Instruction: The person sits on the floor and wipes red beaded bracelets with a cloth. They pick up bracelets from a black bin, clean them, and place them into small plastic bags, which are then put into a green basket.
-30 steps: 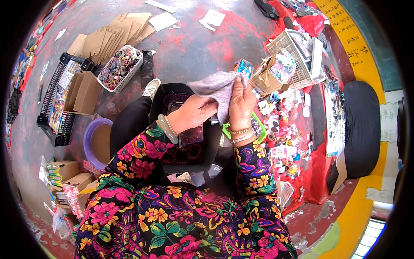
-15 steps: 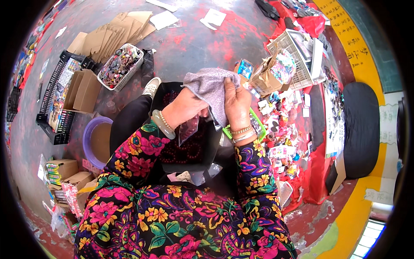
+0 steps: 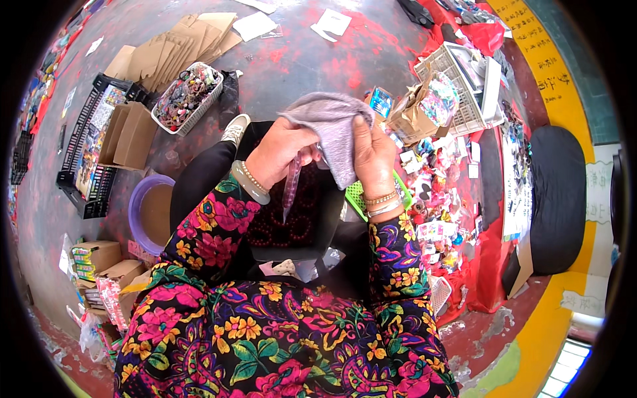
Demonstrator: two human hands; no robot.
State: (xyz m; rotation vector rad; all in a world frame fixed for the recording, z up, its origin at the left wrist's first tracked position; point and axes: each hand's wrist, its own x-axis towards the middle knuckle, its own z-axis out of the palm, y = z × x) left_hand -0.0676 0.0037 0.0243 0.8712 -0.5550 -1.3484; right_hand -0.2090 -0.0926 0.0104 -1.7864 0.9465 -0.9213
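A greyish-mauve cloth [image 3: 332, 126] is stretched between my two hands above a black tub. My left hand [image 3: 282, 151] is closed on the cloth's left edge. Below those fingers hangs a narrow clear plastic bag [image 3: 290, 189] with something dark red inside. My right hand [image 3: 373, 154] pinches the cloth's right side, thumb on top. Strings of dark red beads [image 3: 282, 229] lie in the black tub [image 3: 328, 219] between my legs. The cloth hides part of the tub and the fingers behind it.
To the right, a green basket [image 3: 358, 202] stands beside small packets on red cloth [image 3: 491, 265]. At left are a purple basin [image 3: 135, 212] of brownish water, an open cardboard box [image 3: 133, 136], a black crate [image 3: 93, 205] and a white basket [image 3: 211, 106] of trinkets.
The cloth has opened out and its top has risen slightly. My left hand has turned and moved a little up, and the small bag now hangs narrower, edge-on.
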